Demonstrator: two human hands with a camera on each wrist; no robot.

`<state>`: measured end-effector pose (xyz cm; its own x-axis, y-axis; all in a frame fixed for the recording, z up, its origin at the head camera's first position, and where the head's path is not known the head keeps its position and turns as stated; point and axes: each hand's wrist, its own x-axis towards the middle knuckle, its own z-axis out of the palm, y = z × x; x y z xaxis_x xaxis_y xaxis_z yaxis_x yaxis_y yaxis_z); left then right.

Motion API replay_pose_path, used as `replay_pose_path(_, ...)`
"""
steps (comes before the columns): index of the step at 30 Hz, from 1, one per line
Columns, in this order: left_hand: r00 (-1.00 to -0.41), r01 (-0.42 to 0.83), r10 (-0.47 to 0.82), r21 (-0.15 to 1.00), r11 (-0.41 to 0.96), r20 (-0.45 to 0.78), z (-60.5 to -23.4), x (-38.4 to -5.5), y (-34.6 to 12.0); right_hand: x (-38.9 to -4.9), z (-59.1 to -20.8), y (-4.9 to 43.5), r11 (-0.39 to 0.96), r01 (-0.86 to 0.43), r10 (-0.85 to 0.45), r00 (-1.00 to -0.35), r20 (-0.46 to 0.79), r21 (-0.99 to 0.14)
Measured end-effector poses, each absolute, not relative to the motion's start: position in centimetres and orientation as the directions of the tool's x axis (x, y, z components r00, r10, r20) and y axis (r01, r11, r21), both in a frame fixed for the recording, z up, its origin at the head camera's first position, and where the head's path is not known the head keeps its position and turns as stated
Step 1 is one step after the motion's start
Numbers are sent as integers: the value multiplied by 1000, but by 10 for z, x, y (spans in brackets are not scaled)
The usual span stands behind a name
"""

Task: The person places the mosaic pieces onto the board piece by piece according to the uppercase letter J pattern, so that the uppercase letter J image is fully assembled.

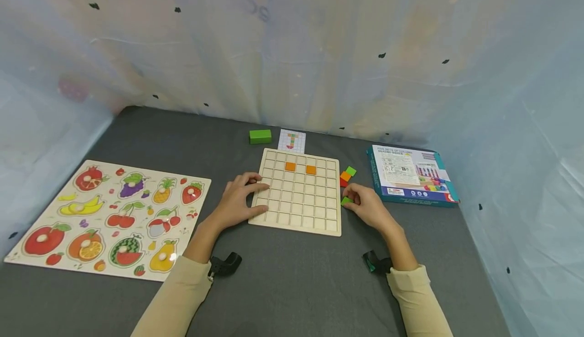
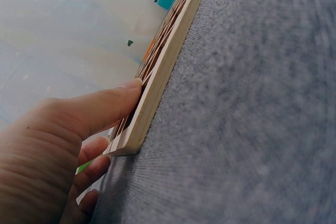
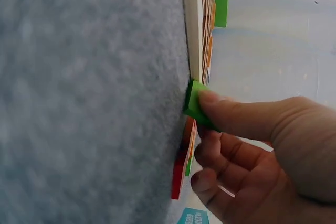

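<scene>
A wooden grid board [image 1: 301, 190] lies in the middle of the table with two orange tiles [image 1: 290, 166] set apart near its far side. My left hand [image 1: 237, 200] rests at the board's left edge. In the left wrist view its thumb [image 2: 113, 106] lies on the board's surface, with the other fingers beside the edge. My right hand [image 1: 367, 206] pinches a green square tile [image 3: 197, 103] between thumb and fingers, just off the board's right edge. Beyond that hand lie loose tiles: a green one [image 1: 351, 171], an orange one [image 1: 345, 176] and a red one [image 1: 343, 183].
A card with a coloured J pattern [image 1: 292, 141] touches the board's far edge, beside a green block [image 1: 260, 137]. A fruit puzzle board [image 1: 150, 180] lies at left. A boxed bead set [image 1: 410, 175] lies at right. Plastic sheeting [image 1: 292, 48] closes off the back and sides.
</scene>
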<state>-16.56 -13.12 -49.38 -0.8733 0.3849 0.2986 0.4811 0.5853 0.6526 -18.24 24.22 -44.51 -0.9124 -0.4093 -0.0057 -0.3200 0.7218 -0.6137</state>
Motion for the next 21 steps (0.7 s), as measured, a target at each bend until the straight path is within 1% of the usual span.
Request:
replay_pose_path(4, -877, 472, 391, 658, 587, 280, -493, -166, -131, -184, -439, 241, 719, -312, -401, -916, -3, -621)
replay_pose_path(8, -879, 468, 388, 662, 586, 277, -494, -167, -131, -193, -432, 231, 684, -309, -396, -918, 20, -660)
replay_pose_path(11, -876, 473, 389, 660, 583, 285, -493, -167, -131, -205, -431, 217, 649, -318, -420, -907, 24, -691)
replay_pose_path(16, -878, 470, 388, 661, 585, 280, -494, -166, -132, -234, -430, 191, 597, -355, -490, -872, 24, -720)
replay_pose_path(21, -882, 463, 382, 668, 583, 277, -494, -166, -132, -259, -423, 167, 584, -370, -545, -839, -11, -723)
